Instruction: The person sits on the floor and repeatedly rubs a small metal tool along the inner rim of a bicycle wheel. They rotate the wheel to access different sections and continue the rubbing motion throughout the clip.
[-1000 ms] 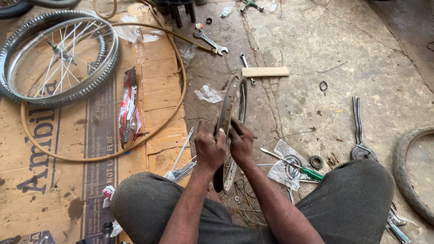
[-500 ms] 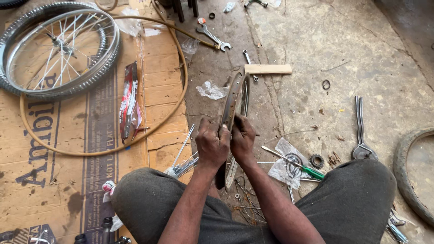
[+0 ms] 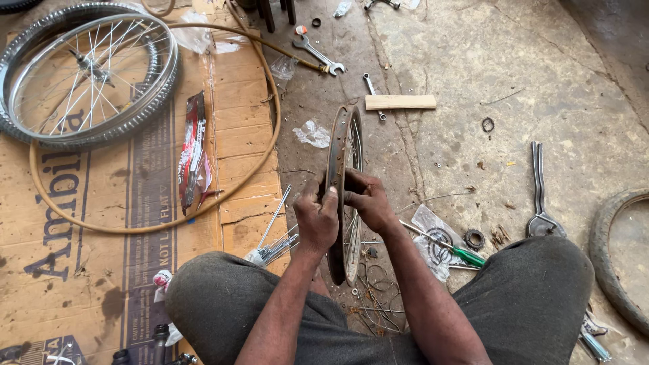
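While I hold the rusty rim [image 3: 341,162] upright on edge between my knees, my left hand [image 3: 318,220] is closed on its near side and my right hand [image 3: 368,203] pinches it from the other side. Just left of the rim lies a bundle of spokes [image 3: 274,240]; just right of it, a green screwdriver [image 3: 453,249]. Beyond the rim sits a wood block [image 3: 400,102], and far left of it a tyred wheel [image 3: 81,74] lies on cardboard [image 3: 74,270].
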